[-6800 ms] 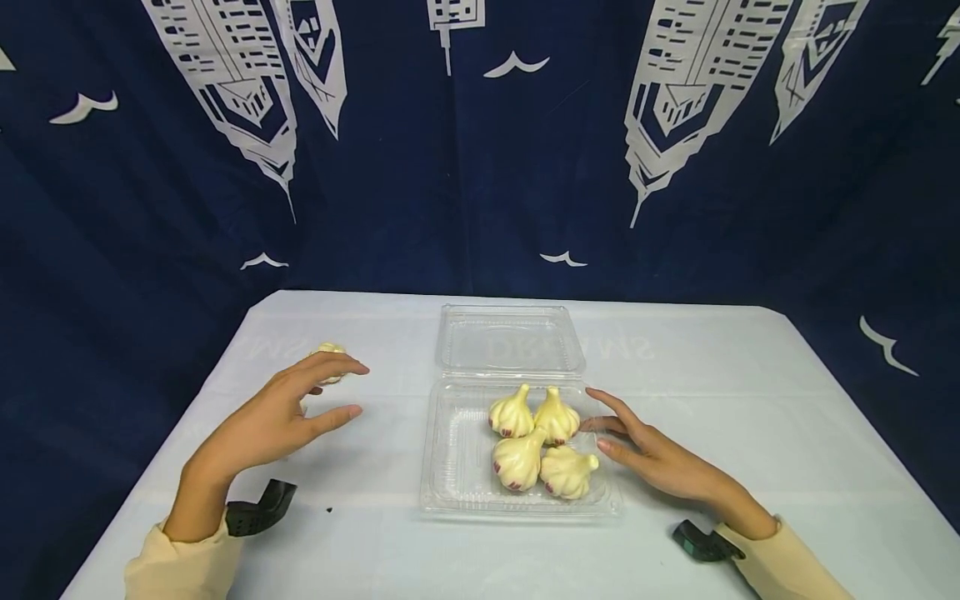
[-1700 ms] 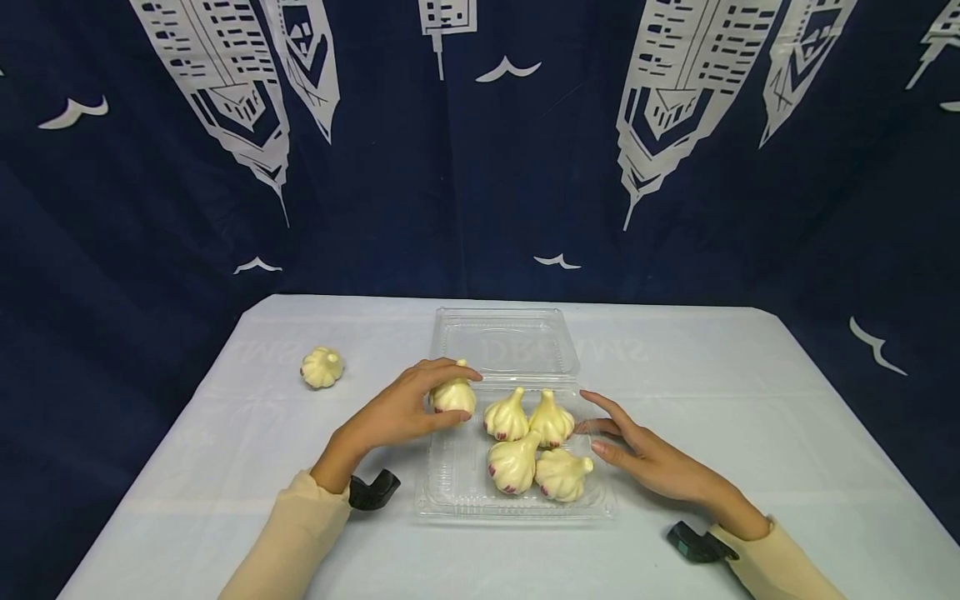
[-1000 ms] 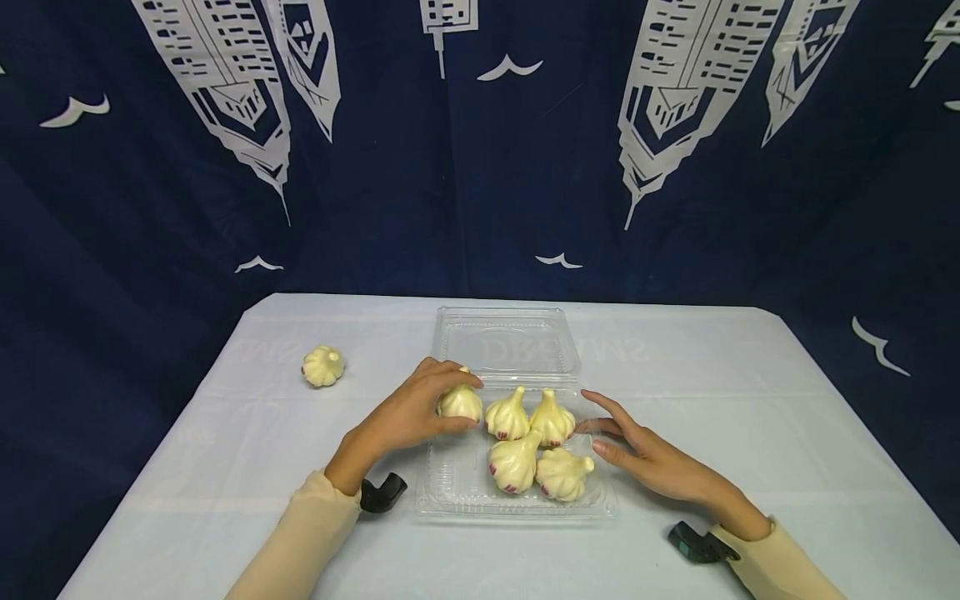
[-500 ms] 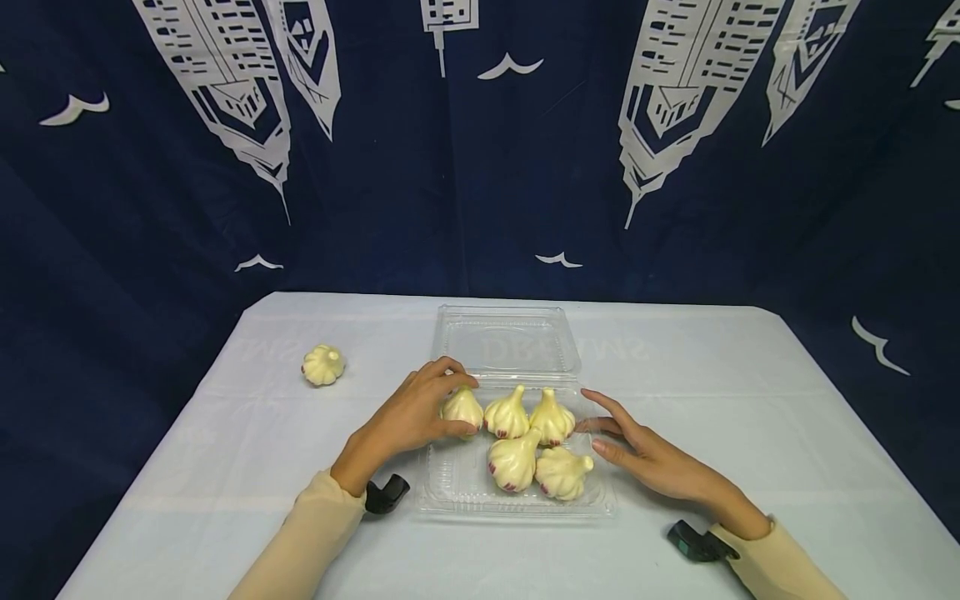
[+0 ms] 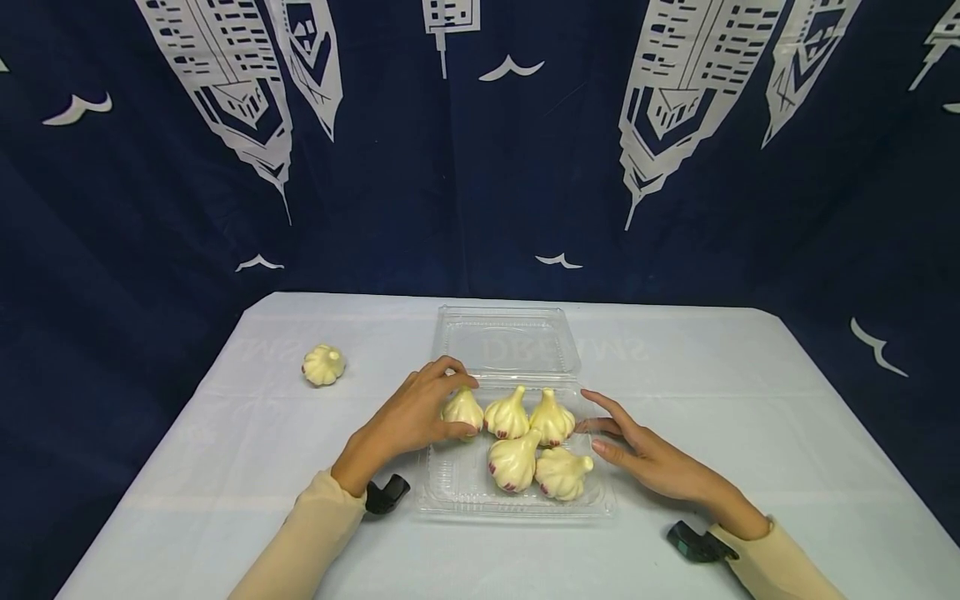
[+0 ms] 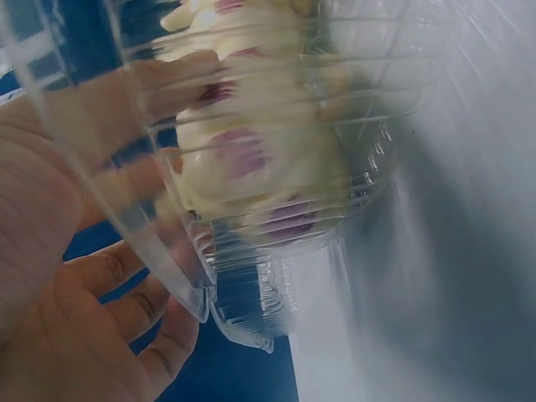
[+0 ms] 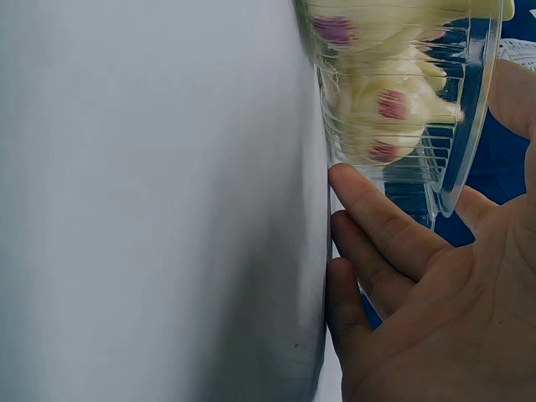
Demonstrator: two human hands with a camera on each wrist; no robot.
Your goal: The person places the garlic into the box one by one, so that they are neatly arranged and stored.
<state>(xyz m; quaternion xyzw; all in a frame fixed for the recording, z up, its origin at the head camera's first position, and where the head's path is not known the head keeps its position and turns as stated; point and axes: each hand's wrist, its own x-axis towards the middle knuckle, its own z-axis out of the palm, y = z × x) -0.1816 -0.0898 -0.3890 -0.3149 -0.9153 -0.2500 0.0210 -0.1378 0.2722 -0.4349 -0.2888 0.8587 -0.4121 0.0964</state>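
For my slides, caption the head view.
Left hand grips a garlic bulb beside four others in an open clear container, right hand at its right side; a sixth bulb lies outside.

My hand comes in from the left, its thumb and a finger reaching past the slanting rim of the clear tub to hold a garlic. I see this hold only hazily, through the ribbed wall. Purple patches mark the pale bulb, and more garlic shows toward the top. Lower down, my other fingers bend near the rim's corner. On the right, the white counter carries a soft shadow; blue cloth fills the bottom.
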